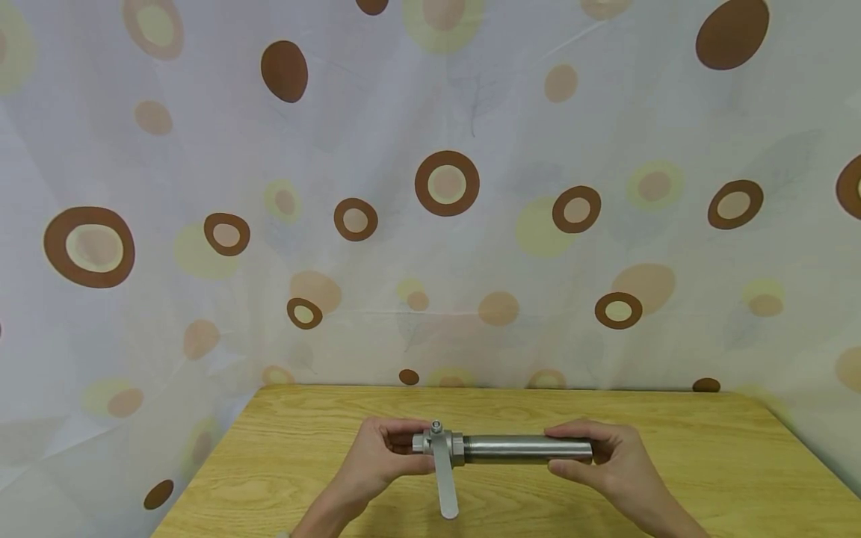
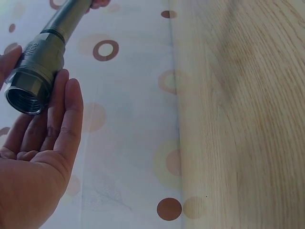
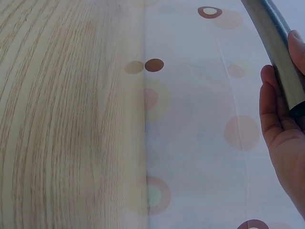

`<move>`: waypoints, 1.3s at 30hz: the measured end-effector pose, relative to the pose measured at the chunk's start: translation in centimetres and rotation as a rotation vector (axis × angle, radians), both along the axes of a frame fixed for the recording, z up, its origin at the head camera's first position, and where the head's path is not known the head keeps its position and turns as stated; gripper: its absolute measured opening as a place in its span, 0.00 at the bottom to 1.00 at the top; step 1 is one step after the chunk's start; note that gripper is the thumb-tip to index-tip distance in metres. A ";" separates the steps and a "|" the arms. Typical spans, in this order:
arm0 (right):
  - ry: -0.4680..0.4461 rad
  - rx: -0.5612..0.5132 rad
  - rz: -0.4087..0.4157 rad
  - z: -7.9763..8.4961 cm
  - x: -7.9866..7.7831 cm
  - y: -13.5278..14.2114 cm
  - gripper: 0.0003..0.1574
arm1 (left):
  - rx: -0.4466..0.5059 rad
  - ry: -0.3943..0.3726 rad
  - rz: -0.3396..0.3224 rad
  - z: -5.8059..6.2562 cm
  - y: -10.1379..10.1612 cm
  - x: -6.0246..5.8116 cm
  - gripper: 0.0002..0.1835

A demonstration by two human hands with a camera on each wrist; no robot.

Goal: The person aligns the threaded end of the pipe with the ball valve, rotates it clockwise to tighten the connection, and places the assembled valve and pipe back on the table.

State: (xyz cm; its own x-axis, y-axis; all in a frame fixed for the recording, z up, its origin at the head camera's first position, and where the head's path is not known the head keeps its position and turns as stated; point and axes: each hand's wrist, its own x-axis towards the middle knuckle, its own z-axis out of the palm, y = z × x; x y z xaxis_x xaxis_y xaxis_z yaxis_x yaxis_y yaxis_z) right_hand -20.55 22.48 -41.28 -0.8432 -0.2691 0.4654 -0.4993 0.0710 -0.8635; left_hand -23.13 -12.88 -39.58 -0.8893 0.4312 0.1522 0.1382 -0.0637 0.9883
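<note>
A steel ball valve (image 1: pixel 457 446) with a flat lever handle (image 1: pixel 445 482) is joined to one end of a straight metal pipe (image 1: pixel 511 448). My left hand (image 1: pixel 380 459) grips the valve's body between thumb and fingers. In the left wrist view, the valve's open threaded end (image 2: pixel 27 99) faces the camera, above the palm. The pipe's far end is held by my right hand (image 1: pixel 615 456), thumb on the near side and fingers behind. Held level above the table, the lever points toward me. In the right wrist view, the pipe (image 3: pixel 276 52) ends over the fingers.
A wood-grain table (image 1: pixel 303 418) lies beneath both hands. Behind it and along its sides hangs a pale curtain (image 1: pixel 390 261) with brown, peach and yellow spots, meeting the table's back edge.
</note>
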 end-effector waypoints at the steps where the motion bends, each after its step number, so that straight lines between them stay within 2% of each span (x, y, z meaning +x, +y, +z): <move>1: 0.001 -0.003 0.011 0.0 0.0 0.0 0.23 | -0.001 -0.001 0.001 0.0 0.0 0.0 0.23; 9: -0.049 0.013 -0.005 0.2 0.2 0.0 0.22 | -0.005 -0.010 0.011 -0.1 0.0 0.0 0.24; 19: 0.010 0.086 0.040 0.4 0.1 -0.4 0.15 | -0.007 -0.029 0.021 -0.2 -0.2 0.0 0.24; 26: -0.045 0.129 0.070 0.6 0.0 -0.8 0.15 | -0.005 -0.025 0.026 -0.2 -0.1 -0.1 0.25; 33: -0.064 0.080 0.149 0.3 0.1 -0.7 0.21 | 0.008 -0.033 0.031 -0.4 -0.1 -0.2 0.25; 39: -0.055 0.075 0.140 0.6 0.1 -0.6 0.19 | 0.013 -0.031 0.027 -0.3 -0.1 -0.1 0.25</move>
